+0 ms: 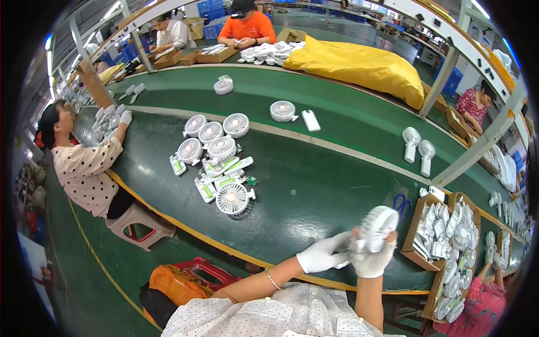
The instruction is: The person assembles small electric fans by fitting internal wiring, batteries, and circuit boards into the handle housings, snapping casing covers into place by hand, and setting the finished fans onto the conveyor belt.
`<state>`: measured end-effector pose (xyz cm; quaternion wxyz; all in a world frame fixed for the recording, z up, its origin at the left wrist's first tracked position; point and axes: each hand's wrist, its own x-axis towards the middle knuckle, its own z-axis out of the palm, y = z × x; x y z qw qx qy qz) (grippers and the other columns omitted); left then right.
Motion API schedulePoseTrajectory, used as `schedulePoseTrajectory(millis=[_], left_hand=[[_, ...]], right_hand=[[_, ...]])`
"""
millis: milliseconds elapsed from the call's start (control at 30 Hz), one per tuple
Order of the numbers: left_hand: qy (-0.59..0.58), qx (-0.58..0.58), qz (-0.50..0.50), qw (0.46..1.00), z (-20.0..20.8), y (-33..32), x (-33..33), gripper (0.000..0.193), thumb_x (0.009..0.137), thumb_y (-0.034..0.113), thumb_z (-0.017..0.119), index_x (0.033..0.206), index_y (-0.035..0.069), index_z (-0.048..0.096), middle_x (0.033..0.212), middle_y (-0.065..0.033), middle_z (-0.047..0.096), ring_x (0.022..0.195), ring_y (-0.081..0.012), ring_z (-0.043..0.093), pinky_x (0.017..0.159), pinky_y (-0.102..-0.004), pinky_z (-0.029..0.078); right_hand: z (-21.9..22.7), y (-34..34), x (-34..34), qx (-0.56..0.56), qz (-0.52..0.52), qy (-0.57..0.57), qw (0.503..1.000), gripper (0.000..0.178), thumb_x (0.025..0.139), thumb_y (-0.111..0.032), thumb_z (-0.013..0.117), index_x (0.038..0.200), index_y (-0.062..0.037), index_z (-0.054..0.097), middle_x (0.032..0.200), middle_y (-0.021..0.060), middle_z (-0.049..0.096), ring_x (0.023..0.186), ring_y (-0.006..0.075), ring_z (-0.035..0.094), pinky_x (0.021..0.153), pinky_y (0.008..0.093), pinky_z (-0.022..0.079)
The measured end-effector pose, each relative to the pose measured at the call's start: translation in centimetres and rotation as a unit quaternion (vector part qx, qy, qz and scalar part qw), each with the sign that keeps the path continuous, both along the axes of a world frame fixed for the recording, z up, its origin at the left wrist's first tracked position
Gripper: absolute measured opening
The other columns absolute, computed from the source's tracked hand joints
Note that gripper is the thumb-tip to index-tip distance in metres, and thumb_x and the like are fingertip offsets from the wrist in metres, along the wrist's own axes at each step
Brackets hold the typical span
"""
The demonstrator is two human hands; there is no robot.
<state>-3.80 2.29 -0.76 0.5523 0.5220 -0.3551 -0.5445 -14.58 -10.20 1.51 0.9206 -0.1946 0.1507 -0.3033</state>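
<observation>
My right hand (373, 263), in a white glove with bare fingertips, grips a small white handheld fan (379, 228) by its round slatted head. The fan is tilted, its head raised above the near table edge. My left hand (324, 254), also gloved, is closed at the fan's lower end, which its fingers mostly hide. A small pale piece shows under that hand, too unclear to name. Farther left on the green table lie several round fan heads (232, 199) and opened handles (206, 189) with green-and-white insides.
Cardboard boxes (414, 255) of white fan parts stand at right, beside blue scissors (402, 205). Beyond runs a green conveyor (348, 121) with fans and a white cover (310, 121). A yellow sack (359, 64) lies behind. A co-worker (84, 160) sits at left; others work around.
</observation>
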Motion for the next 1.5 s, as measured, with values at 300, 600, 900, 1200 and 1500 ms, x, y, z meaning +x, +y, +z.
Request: schedulePoseTrajectory(millis=[300,600,900,1200,1500], left_hand=[[0.199,-0.076,-0.188,0.959,-3.1,0.4,1.7,0.053,0.103,0.034,0.052,0.141,-0.003,0.05,0.132,-0.0147,0.062,0.118,-0.0253,0.062,0.101,-0.0377,0.05],[0.378,-0.1,0.108,0.914,-2.8,-0.4,2.1,0.075,0.1,0.06,0.043,0.149,0.004,0.04,0.152,-0.0234,0.041,0.138,-0.0389,0.044,0.112,-0.0593,0.035],[0.066,-0.074,-0.064,0.993,0.2,0.2,1.0,0.075,0.089,0.016,0.072,0.152,0.002,0.034,0.127,-0.0087,0.062,0.117,-0.0174,0.06,0.103,-0.0327,0.047],[-0.147,-0.004,-0.15,0.978,2.5,0.8,0.4,0.039,0.072,0.029,0.081,0.088,0.003,0.056,0.076,-0.005,0.064,0.067,-0.0187,0.059,0.065,-0.0349,0.049],[0.293,0.031,0.025,0.955,1.3,0.5,2.3,0.037,0.097,0.014,0.061,0.129,-0.001,0.049,0.101,-0.013,0.065,0.064,-0.018,0.066,0.052,-0.0299,0.055]], right_hand=[[2.0,-2.0,2.5,0.026,0.029,-0.094,0.995,0.064,0.09,-0.057,0.067,0.123,-0.0032,0.058,0.105,0.0182,0.067,0.065,0.0135,0.052,0.053,0.0263,0.039],[2.9,0.5,3.5,-0.119,-0.116,0.082,0.983,0.07,0.089,-0.057,0.068,0.138,-0.0108,0.051,0.113,0.0186,0.065,0.084,0.0253,0.066,0.06,0.0346,0.053],[3.0,-1.0,3.9,-0.004,0.011,-0.018,1.0,0.063,0.095,-0.059,0.059,0.123,-0.002,0.057,0.092,0.0176,0.064,0.055,0.0103,0.042,0.043,0.0219,0.032],[3.2,-0.5,3.4,0.064,0.127,-0.026,0.989,0.065,0.094,-0.068,0.052,0.115,-0.0065,0.059,0.087,0.0189,0.061,0.051,0.014,0.047,0.036,0.0241,0.031],[4.1,-2.5,4.0,-0.024,-0.001,0.066,0.998,0.061,0.096,-0.063,0.054,0.127,-0.0102,0.056,0.096,0.0172,0.065,0.061,0.0186,0.048,0.05,0.0283,0.037]])
